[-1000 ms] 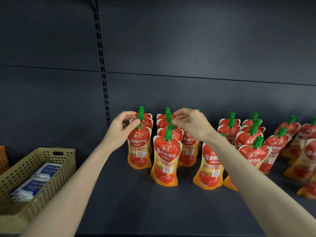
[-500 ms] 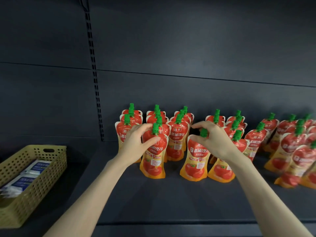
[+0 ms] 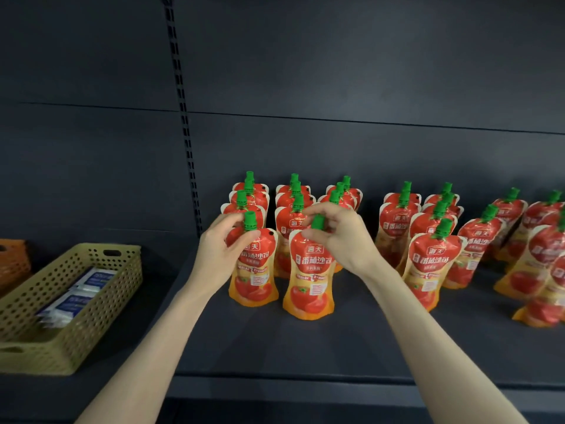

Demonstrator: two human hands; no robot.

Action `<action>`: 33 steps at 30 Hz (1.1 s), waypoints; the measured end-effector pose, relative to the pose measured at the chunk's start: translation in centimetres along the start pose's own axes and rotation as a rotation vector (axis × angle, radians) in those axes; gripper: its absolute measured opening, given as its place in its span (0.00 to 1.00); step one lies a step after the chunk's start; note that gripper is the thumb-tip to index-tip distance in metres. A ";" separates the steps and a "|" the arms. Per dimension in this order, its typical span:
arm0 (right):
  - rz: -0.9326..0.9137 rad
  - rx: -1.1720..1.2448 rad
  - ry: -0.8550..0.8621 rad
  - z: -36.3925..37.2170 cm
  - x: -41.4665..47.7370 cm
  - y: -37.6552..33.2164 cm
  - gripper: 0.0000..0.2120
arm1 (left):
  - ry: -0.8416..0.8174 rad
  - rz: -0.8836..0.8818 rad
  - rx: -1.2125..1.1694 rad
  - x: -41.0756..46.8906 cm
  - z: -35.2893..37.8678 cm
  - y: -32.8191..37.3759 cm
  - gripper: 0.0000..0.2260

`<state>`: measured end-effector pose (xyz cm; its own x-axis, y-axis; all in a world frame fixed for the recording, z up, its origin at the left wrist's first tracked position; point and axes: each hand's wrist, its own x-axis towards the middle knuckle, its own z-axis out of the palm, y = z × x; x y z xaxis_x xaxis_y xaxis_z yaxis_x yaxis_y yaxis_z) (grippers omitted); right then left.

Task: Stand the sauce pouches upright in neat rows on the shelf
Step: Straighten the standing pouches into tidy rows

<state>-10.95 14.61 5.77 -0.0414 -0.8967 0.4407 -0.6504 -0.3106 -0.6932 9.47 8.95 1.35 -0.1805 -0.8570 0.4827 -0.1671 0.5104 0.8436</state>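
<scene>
Several red and orange tomato sauce pouches with green caps stand upright in rows on the dark shelf (image 3: 351,341). My left hand (image 3: 220,249) grips the shoulder of the front pouch of the leftmost row (image 3: 255,270), just below its cap. My right hand (image 3: 339,237) pinches the green cap of the front pouch of the second row (image 3: 310,280). Both pouches stand on the shelf. Behind them run three short rows of pouches (image 3: 295,206). To the right stand more pouches (image 3: 431,258), and the ones at the far right (image 3: 544,261) lean unevenly.
A beige perforated basket (image 3: 91,304) holding blue and white packets sits on the neighbouring shelf to the left, with an orange basket (image 3: 12,261) behind it. A slotted upright (image 3: 183,123) splits the dark back panel. Bare shelf lies in front of the pouches.
The view has shifted. My left hand stayed on the front left pouch while my right hand brought the pouch it pinches to the left, next to that one, at the front of the second row.
</scene>
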 end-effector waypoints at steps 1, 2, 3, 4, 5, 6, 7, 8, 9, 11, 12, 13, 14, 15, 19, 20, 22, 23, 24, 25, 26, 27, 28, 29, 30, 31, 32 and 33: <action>0.007 0.023 0.037 0.6 -0.1 0.1 0.18 | 0.015 -0.026 -0.026 -0.3 0.0 -0.2 0.13; 0.026 0.061 0.086 1.2 -0.4 0.3 0.21 | 0.026 -0.058 -0.077 -0.7 0.1 -0.5 0.17; 0.063 0.120 0.132 1.8 -0.8 0.7 0.24 | 0.033 -0.095 -0.144 -1.1 0.3 -0.9 0.21; 0.114 0.201 0.157 2.3 -1.5 1.4 0.27 | 0.037 -0.130 -0.193 -1.7 0.5 -1.4 0.24; 0.176 0.291 0.151 3.0 -2.3 2.2 0.30 | 0.034 -0.162 -0.211 -2.2 0.7 -2.1 0.25; 0.237 0.380 0.124 3.8 -3.1 3.1 0.32 | 0.020 -0.195 -0.206 -2.8 1.0 -2.7 0.26; 0.283 0.451 0.091 4.6 -3.9 4.0 0.35 | 0.000 -0.235 -0.197 -3.4 1.2 -3.5 0.25; 0.312 0.494 0.062 5.3 -4.8 4.9 0.36 | -0.020 -0.275 -0.191 -4.0 1.3 -4.3 0.24; 0.329 0.517 0.046 6.0 -5.5 5.5 0.35 | -0.040 -0.303 -0.192 -4.6 1.4 -5.1 0.22; 0.337 0.525 0.037 6.8 -6.2 6.0 0.33 | -0.063 -0.323 -0.186 -5.0 1.3 -6.2 0.18; 0.336 0.527 0.034 7.1 -6.3 6.1 0.33 | -0.070 -0.323 -0.181 -5.0 1.2 -6.5 0.17; 0.336 0.520 0.037 7.4 -6.1 6.3 0.32 | -0.073 -0.324 -0.180 -5.0 1.1 -6.6 0.16; 0.331 0.509 0.047 7.6 -6.0 6.3 0.31 | -0.068 -0.321 -0.181 -5.0 1.0 -6.7 0.16; 0.327 0.498 0.065 7.9 -5.7 6.3 0.30 | -0.059 -0.317 -0.176 -4.9 0.8 -6.9 0.16; 0.287 0.498 0.091 8.9 -4.7 6.0 0.26 | -0.040 -0.319 -0.157 -5.0 0.4 -7.3 0.15; 0.286 0.501 0.079 9.1 -4.7 6.2 0.26 | -0.043 -0.325 -0.148 -5.0 0.4 -7.5 0.15; 0.292 0.488 0.040 9.4 -5.1 6.7 0.23 | -0.049 -0.334 -0.122 -4.9 0.3 -7.7 0.16; 0.297 0.464 0.018 9.4 -5.4 7.0 0.22 | -0.051 -0.335 -0.106 -4.9 0.3 -7.8 0.17; 0.299 0.439 -0.001 9.4 -5.8 7.2 0.22 | -0.053 -0.335 -0.093 -4.9 0.3 -7.8 0.17; 0.298 0.417 -0.013 9.3 -6.0 7.4 0.22 | -0.057 -0.338 -0.085 -4.9 0.4 -7.9 0.18; 0.297 0.396 -0.013 9.2 -6.2 7.5 0.22 | -0.060 -0.339 -0.081 -4.9 0.5 -7.9 0.18; 0.301 0.379 -0.002 9.2 -6.2 7.5 0.21 | -0.061 -0.341 -0.079 -4.9 0.5 -8.0 0.18; 0.308 0.370 0.014 9.1 -6.2 7.6 0.21 | -0.063 -0.341 -0.078 -5.0 0.5 -8.1 0.18; 0.314 0.364 0.024 9.1 -6.2 7.6 0.22 | -0.066 -0.342 -0.079 -5.0 0.5 -8.1 0.18; 0.316 0.359 0.027 9.0 -6.2 7.7 0.21 | -0.070 -0.341 -0.084 -5.0 0.4 -8.1 0.18; 0.316 0.357 0.024 9.0 -6.1 7.7 0.21 | -0.076 -0.340 -0.086 -4.9 0.4 -8.1 0.18; 0.316 0.360 0.020 8.9 -6.2 7.7 0.21 | -0.083 -0.339 -0.083 -4.9 0.3 -8.1 0.17; 0.317 0.363 0.015 8.9 -6.2 7.7 0.21 | -0.090 -0.338 -0.077 -4.9 0.3 -8.1 0.17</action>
<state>-8.94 14.93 -7.37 -0.2075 -0.9612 0.1818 -0.2970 -0.1152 -0.9479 11.46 9.01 -7.87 -0.2125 -0.9651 0.1532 -0.1589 0.1888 0.9691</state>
